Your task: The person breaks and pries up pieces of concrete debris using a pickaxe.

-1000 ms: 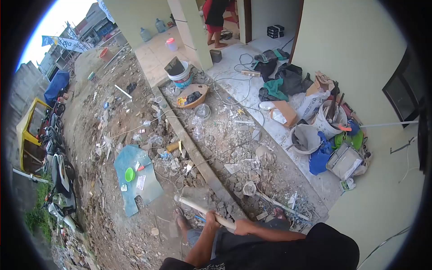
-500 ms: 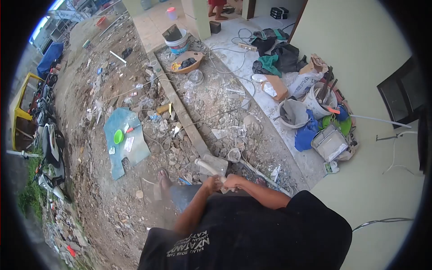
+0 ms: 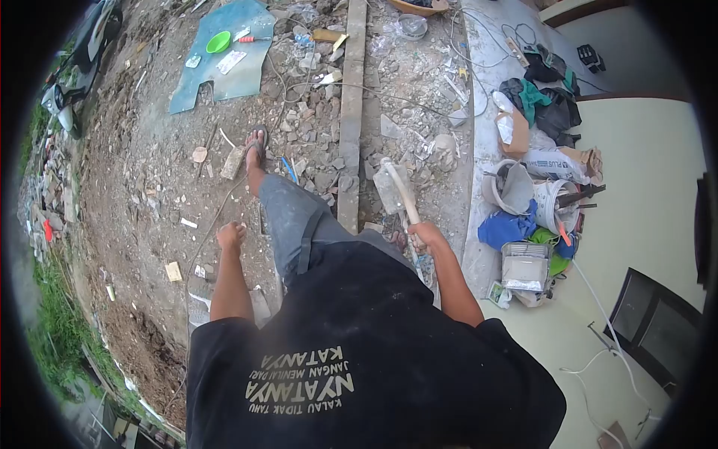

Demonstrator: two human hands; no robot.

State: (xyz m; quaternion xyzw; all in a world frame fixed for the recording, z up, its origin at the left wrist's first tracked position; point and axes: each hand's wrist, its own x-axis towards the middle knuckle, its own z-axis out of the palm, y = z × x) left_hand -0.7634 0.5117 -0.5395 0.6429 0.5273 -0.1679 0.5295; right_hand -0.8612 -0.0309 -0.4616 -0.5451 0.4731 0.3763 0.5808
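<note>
My right hand [image 3: 425,236] is closed around the pale, curved handle [image 3: 404,191] of a tool. At the far end of this handle a flat grey blade [image 3: 388,188] lies over the rubble. My left hand [image 3: 232,236] is off the tool, held out over the dirt on the left, its fingers loosely bent with nothing visible in them. A sandalled foot [image 3: 256,144] stands on the broken ground ahead. The other foot is partly hidden beside the handle.
A concrete strip [image 3: 351,120] runs forward through rubble, with a cable [image 3: 314,82] across it. Ahead left lies a blue-green sheet [image 3: 247,63] bearing a green bowl [image 3: 218,42]. Buckets [image 3: 508,188], bags and a metal tray [image 3: 523,269] line the wall on the right.
My left hand has let go of the handle and moved left. My right hand still holds it, farther right. The view has turned and tilted down, showing more of my legs.
</note>
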